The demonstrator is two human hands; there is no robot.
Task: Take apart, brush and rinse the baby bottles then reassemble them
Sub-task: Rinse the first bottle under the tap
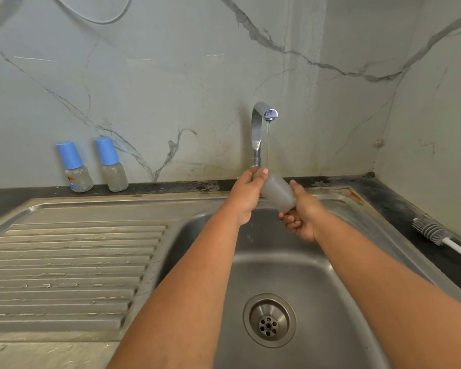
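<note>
Bottle body [277,191] held tilted under running tap [264,121], above sink [330,302]: left hand [246,195] gripping neck end, right hand [302,211] gripping base. Capped bottles [76,166] at 10 o'clock (upright on counter [11,194]).

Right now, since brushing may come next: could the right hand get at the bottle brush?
Probably not yet: the right hand grips the bottle body. Otherwise the path along the counter to the brush looks free.
</note>
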